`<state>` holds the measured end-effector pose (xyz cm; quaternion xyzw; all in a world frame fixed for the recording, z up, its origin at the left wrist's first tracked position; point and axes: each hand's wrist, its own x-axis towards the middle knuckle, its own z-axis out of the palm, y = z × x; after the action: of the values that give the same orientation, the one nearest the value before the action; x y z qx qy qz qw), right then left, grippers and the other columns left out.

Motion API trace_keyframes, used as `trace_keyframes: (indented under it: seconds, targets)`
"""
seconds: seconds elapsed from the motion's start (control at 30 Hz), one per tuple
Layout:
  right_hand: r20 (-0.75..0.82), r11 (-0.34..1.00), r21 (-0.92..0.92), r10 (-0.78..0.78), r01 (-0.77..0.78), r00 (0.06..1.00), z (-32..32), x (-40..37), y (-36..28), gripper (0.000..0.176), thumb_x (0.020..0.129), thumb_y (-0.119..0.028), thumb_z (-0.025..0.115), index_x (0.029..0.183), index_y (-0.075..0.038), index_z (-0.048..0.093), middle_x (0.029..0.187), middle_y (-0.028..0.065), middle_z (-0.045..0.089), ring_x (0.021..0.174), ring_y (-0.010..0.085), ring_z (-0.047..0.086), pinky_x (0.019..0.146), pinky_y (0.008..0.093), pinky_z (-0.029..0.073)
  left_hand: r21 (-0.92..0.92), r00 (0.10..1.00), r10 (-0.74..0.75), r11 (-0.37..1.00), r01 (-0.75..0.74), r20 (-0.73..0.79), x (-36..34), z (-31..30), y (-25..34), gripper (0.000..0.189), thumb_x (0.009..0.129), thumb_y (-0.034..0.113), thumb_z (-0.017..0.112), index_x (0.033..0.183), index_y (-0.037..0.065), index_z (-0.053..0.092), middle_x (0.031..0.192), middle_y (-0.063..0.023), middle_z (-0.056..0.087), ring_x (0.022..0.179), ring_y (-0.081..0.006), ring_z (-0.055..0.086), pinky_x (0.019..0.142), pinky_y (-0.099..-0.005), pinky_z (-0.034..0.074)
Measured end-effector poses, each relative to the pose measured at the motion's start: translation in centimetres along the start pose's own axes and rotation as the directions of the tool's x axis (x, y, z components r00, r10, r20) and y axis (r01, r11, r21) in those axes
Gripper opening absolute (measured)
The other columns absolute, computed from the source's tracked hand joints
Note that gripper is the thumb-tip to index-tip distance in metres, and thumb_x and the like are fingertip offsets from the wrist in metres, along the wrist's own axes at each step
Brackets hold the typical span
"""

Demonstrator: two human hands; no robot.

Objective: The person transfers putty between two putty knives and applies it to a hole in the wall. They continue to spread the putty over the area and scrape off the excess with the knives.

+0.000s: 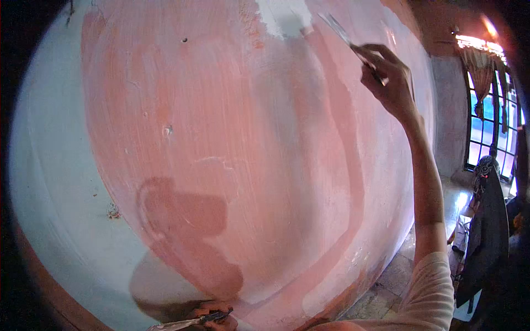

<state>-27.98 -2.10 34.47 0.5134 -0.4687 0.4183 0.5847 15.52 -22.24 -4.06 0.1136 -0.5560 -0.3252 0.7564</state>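
Note:
My right hand [389,80] is raised at the upper right, its fingers closed around the handle of a flat scraper [337,30]. The scraper's blade is at the pink wall [221,110], close to a white patch [287,16] at the top. Whether the blade touches the wall cannot be told. At the bottom edge my left hand [221,323], partly cut off, is closed on a dark handle of a tool with a pale, flat part [182,324]. Shadows of my head and arm fall on the wall.
The left part of the wall is pale green [55,138]. A small dark hole [184,39] shows in the pink part. At the right are a barred window [491,121] with a curtain [480,77], a dark covered object [486,237] and the tiled floor [386,287].

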Motion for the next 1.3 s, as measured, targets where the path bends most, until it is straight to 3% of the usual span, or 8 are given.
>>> trace_keyframes:
  seconds: [0.17,0.27,0.6,0.7,0.83,1.03,1.17,1.3]
  targets:
    - [-0.167,0.969,-0.056,-0.248,0.242,0.954,3.0,6.8,-0.2,0.038,0.086,-0.005,0.062,0.124,-0.013,0.061,0.113,0.0071,0.062,0.068,0.0126,0.062,0.061,0.0280,0.052,-0.011,1.000,-0.006,1.000,0.006,0.006,0.0,0.2,0.1,0.048,0.087,0.052,0.049,0.075,0.007,0.039,0.059,-0.0055,0.046,0.047,-0.0163,0.041,0.044,-0.0301,0.034]
    - [-0.170,0.974,-0.072,-0.226,0.217,0.959,4.6,8.4,-0.9,0.037,0.079,-0.006,0.065,0.116,-0.010,0.065,0.107,0.0123,0.063,0.070,0.0214,0.066,0.065,0.0353,0.053,-0.019,1.000,-0.011,1.000,0.011,0.013,-0.1,0.1,0.2,0.048,0.087,0.052,0.050,0.074,0.007,0.039,0.059,-0.0054,0.046,0.047,-0.0162,0.041,0.044,-0.0301,0.034]
    - [0.085,1.000,-0.016,-0.004,0.005,0.996,1.4,-2.7,-5.1,0.042,0.077,-0.002,0.067,0.118,-0.011,0.064,0.103,0.0087,0.062,0.062,0.0111,0.062,0.055,0.0293,0.052,-0.044,0.999,-0.035,0.998,0.037,0.042,-0.3,-0.4,-0.4,0.050,0.086,0.053,0.050,0.072,0.007,0.039,0.059,-0.0050,0.046,0.047,-0.0160,0.040,0.045,-0.0301,0.033]
    - [-0.003,1.000,-0.024,-0.003,0.003,1.000,-0.5,-1.3,-5.9,0.045,0.078,0.004,0.065,0.120,-0.014,0.064,0.110,0.0067,0.062,0.065,0.0067,0.060,0.054,0.0241,0.050,-0.062,0.998,-0.039,0.997,0.042,0.049,-0.5,-0.3,-0.5,0.050,0.086,0.054,0.051,0.071,0.007,0.039,0.059,-0.0048,0.046,0.047,-0.0159,0.040,0.045,-0.0302,0.033]
    - [-0.158,0.991,-0.034,-0.130,0.126,0.979,1.6,5.4,-4.4,0.039,0.081,0.000,0.063,0.118,-0.011,0.065,0.108,0.0096,0.063,0.070,0.0143,0.064,0.058,0.0271,0.051,-0.068,0.997,-0.047,0.996,0.051,0.056,-0.6,-0.2,-0.4,0.051,0.086,0.054,0.051,0.070,0.007,0.040,0.059,-0.0047,0.046,0.047,-0.0159,0.040,0.045,-0.0302,0.033]
    - [-0.118,0.975,-0.179,-0.153,0.130,0.981,4.9,8.9,-5.7,0.035,0.081,-0.007,0.066,0.116,-0.007,0.065,0.105,0.0123,0.064,0.075,0.0206,0.065,0.069,0.0329,0.053,-0.083,0.996,-0.064,0.994,0.070,0.069,-0.6,-0.5,-0.6,0.052,0.086,0.055,0.051,0.069,0.008,0.040,0.059,-0.0044,0.045,0.047,-0.0157,0.039,0.045,-0.0302,0.032]
    - [-0.044,1.000,-0.024,-0.012,0.011,0.999,5.2,3.4,-7.8,0.036,0.077,-0.006,0.066,0.112,-0.009,0.067,0.102,0.0164,0.062,0.071,0.0252,0.066,0.063,0.0355,0.054,-0.085,0.993,-0.084,0.992,0.091,0.086,-0.3,-0.7,-0.9,0.052,0.086,0.055,0.052,0.068,0.008,0.040,0.059,-0.0043,0.045,0.048,-0.0156,0.039,0.045,-0.0302,0.032]
    - [0.080,0.996,0.010,0.092,-0.093,0.993,2.2,-1.7,-10.1,0.038,0.077,-0.002,0.067,0.115,-0.009,0.066,0.105,0.0130,0.062,0.066,0.0149,0.065,0.057,0.0294,0.054,-0.092,0.991,-0.100,0.990,0.109,0.093,-0.3,-0.8,-1.1,0.053,0.085,0.056,0.052,0.067,0.008,0.040,0.059,-0.0041,0.045,0.048,-0.0155,0.039,0.045,-0.0303,0.032]
